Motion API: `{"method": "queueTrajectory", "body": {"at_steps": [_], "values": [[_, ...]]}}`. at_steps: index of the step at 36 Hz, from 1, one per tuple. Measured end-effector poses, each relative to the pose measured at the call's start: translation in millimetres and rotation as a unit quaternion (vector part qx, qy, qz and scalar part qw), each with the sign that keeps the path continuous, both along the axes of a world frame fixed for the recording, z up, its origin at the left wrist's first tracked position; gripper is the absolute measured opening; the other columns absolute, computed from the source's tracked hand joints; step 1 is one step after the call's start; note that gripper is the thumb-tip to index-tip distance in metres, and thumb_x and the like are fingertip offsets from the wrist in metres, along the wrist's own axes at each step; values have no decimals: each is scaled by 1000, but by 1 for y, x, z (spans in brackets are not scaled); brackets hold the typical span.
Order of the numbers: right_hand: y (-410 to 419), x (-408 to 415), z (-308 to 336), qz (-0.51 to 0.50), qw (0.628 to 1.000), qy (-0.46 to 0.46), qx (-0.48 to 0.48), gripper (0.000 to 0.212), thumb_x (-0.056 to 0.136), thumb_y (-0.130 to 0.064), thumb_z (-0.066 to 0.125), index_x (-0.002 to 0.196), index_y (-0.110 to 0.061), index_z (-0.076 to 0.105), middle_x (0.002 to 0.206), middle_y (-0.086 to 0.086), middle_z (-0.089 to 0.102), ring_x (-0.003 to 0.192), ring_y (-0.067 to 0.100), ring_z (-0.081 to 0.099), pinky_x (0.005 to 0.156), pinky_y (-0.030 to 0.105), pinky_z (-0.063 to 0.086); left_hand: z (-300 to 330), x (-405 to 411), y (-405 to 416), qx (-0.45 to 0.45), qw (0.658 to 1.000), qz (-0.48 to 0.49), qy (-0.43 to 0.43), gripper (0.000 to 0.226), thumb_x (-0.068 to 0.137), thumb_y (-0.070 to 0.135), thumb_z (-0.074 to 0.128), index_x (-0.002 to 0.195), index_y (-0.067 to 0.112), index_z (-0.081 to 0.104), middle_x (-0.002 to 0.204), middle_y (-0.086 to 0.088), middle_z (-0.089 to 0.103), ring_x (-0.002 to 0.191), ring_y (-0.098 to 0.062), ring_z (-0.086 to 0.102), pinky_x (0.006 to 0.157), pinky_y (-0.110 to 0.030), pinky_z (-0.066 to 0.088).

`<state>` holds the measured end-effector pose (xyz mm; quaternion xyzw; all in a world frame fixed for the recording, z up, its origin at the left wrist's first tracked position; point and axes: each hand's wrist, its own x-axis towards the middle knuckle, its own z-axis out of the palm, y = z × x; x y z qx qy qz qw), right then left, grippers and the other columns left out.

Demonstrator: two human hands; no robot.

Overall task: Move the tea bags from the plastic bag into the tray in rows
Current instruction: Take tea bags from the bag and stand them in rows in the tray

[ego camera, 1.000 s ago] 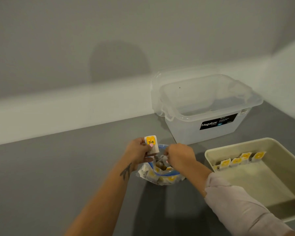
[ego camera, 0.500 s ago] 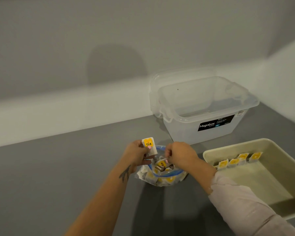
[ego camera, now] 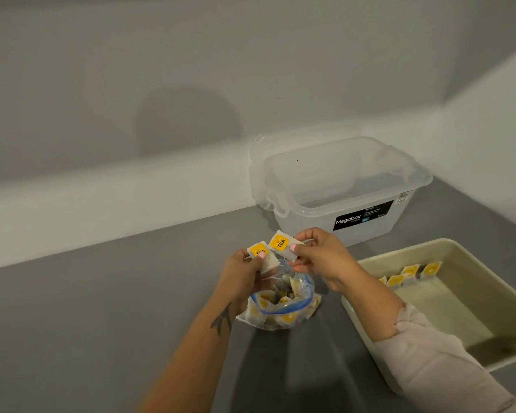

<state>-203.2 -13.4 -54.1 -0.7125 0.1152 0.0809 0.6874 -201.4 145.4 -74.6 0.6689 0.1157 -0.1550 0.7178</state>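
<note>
Yellow labels marked TEA face the camera on two tea bags held just above the plastic bag (ego camera: 280, 305); the left hand (ego camera: 245, 275) pinches one tea bag (ego camera: 262, 257) between thumb and fingers, and the right hand (ego camera: 319, 257) pinches the other tea bag (ego camera: 283, 245) the same way, the two bags nearly touching, a thin string hanging between them. The plastic bag sits open on the grey table (ego camera: 102, 308) beneath the hands, its blue-edged mouth showing many more tea bags inside. To the right the beige tray (ego camera: 367, 326) holds a short row of tea bags (ego camera: 411, 274) along its far wall. Farther back stands a clear storage box (ego camera: 340, 186) labelled Megabox; nothing shows inside it.
</note>
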Motion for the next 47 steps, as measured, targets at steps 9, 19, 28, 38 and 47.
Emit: {"method": "queueTrajectory", "body": {"at_steps": [9,19,28,38,47], "values": [[0,-11,-12,-47,998,1,44,18,86,-5,67,99,-8,57,80,10,65,60,15,62,54,21,54,1,-12,-28,-78,995,40,-49,47,76,0,74,115,11,49,107,-13,67,98,-29,67,75,-33,58],[-36,-26,-2,21,1000,10,-2,32,82,-2,71,109,-10,56,85,9,69,77,21,69,65,31,55,10,-15,-56,-49,994,29,-96,49,78,-10,67,114,14,44,101,-8,61,87,-18,65,68,-26,58],[-92,-41,14,45,999,13,3,27,85,-12,69,112,-9,64,92,7,71,66,15,68,62,24,56,19,-25,-97,-19,992,-7,-127,60,71,-3,77,117,19,46,115,-10,60,104,-29,62,83,-45,56],[-152,-57,26,66,994,11,91,13,90,-5,60,100,-14,63,87,6,69,68,14,67,62,22,57,27,-45,-145,-131,990,35,-32,18,90,26,61,80,17,50,59,4,51,57,-7,50,56,-21,44],[-180,-64,28,88,992,20,87,21,90,-7,60,110,-8,62,89,8,68,70,17,65,62,22,55,28,-64,-178,-23,995,-9,-99,29,82,26,70,110,25,60,90,8,65,63,1,54,55,-16,40]]}}
